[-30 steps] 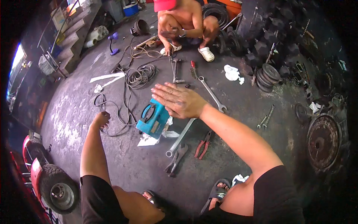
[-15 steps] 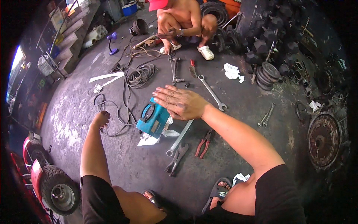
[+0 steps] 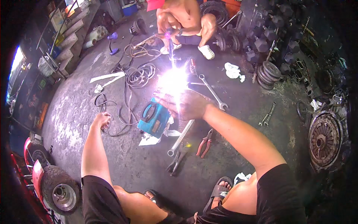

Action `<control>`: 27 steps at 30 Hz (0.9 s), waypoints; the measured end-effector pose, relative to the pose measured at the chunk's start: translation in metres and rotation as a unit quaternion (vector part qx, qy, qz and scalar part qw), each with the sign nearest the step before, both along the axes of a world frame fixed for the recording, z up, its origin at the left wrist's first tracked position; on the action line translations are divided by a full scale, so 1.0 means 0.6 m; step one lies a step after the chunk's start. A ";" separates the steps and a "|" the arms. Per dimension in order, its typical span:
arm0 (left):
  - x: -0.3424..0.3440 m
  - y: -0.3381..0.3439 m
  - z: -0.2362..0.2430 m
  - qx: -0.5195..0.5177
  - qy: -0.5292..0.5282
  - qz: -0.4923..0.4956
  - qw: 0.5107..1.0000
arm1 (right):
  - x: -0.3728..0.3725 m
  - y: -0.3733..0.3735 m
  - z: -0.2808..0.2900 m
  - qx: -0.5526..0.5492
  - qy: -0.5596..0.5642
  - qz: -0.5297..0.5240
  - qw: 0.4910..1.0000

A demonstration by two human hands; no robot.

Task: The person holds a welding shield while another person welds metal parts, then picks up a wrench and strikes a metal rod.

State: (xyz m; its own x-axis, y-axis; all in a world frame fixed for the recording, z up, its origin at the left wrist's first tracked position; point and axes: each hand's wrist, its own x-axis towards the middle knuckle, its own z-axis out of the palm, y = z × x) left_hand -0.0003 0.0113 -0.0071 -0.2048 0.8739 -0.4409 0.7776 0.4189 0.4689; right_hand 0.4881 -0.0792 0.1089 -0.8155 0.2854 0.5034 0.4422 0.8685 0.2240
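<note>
My right hand (image 3: 186, 104) is held palm down, fingers outstretched, over the teal box (image 3: 156, 124) with its black handle; glare washes out its fingertips. My left hand (image 3: 104, 120) hangs with fingers loosely curled near a dark cable (image 3: 120, 118); whatever they hold, if anything, is unclear. A blinding white flash (image 3: 173, 78) sits just beyond my right hand, hiding what lies there. Opposite, a squatting person (image 3: 186, 18) in a red cap holds a tool toward the flash. Below the box lie a long wrench (image 3: 179, 140), red-handled pliers (image 3: 204, 143) and a dark tool (image 3: 173, 164).
Coiled cables (image 3: 140, 76), another large wrench (image 3: 212, 93) and small wrenches (image 3: 268, 114) lie on the concrete. Weight plates (image 3: 266, 78), dumbbells (image 3: 261, 44) and a round metal part (image 3: 321, 142) crowd the right; stairs (image 3: 69, 52) and a wheeled red vehicle (image 3: 61, 192) are left.
A bright flash has appeared between the other person's hands and my right hand, lighting the scene and blurring detail. My hands are in nearly the same places.
</note>
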 end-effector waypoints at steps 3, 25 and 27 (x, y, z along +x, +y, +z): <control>0.000 -0.004 0.004 -0.014 -0.012 0.012 1.000 | -0.007 -0.001 -0.007 -0.012 0.023 0.026 0.999; 0.013 -0.014 0.015 -0.003 0.016 -0.005 1.000 | 0.011 -0.002 -0.029 0.078 -0.036 -0.005 0.996; 0.010 -0.013 0.013 -0.006 0.022 0.005 1.000 | 0.014 0.001 -0.036 0.071 -0.033 -0.006 0.997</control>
State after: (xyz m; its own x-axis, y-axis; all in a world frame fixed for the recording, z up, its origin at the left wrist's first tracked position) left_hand 0.0058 0.0035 0.0005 -0.2320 0.8668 -0.4414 0.7931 0.4313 0.4301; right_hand 0.4966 -0.0784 0.0873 -0.8451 0.2256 0.4846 0.4331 0.8204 0.3733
